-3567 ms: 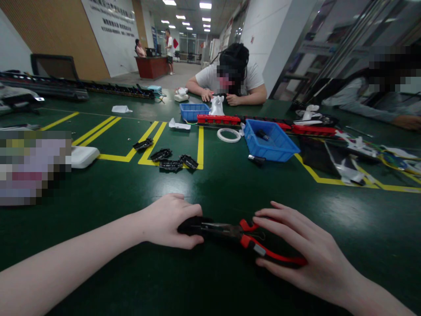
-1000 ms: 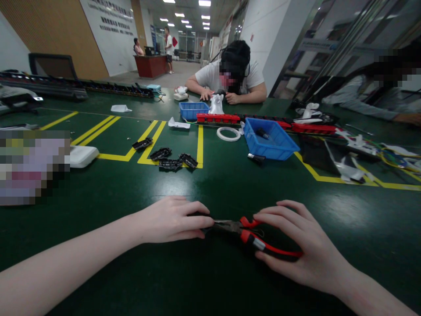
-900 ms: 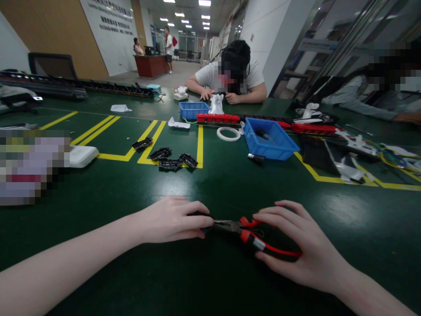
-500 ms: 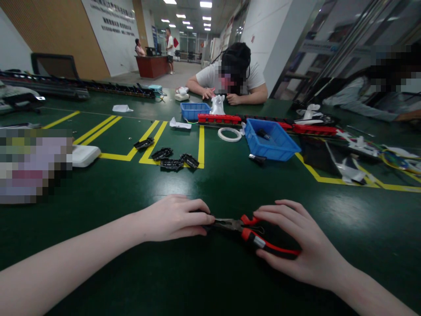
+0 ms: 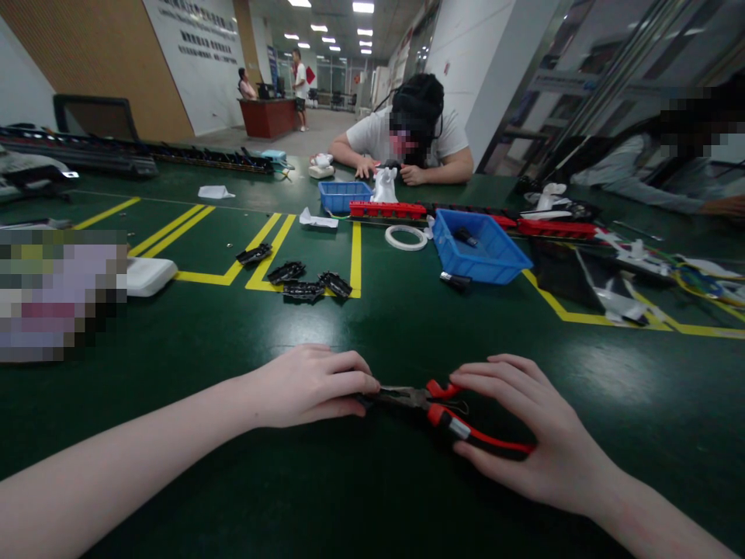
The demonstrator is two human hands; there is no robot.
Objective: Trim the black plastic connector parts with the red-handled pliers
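My right hand (image 5: 524,427) is wrapped round the red and black handles of a pair of long-nose pliers (image 5: 445,415). Their jaws point left and reach to the fingertips of my left hand (image 5: 320,384). Those fingers are pinched on a small dark piece (image 5: 365,400), mostly hidden under them, right at the plier tips. Whether the jaws grip the piece I cannot tell. Beyond my hands, several black plastic parts (image 5: 303,289) lie on the green table, by the yellow tape lines.
A blue bin (image 5: 483,252) with a dark item inside stands ahead to the right, a black piece (image 5: 455,281) before it. A tape roll (image 5: 406,237), red strips (image 5: 387,210) and a smaller blue bin (image 5: 344,196) lie farther back. Opposite, a person (image 5: 407,132) leans over the table.
Almost nothing differs. The plier handles appear spread very slightly wider in my right hand; my left hand stays in place.
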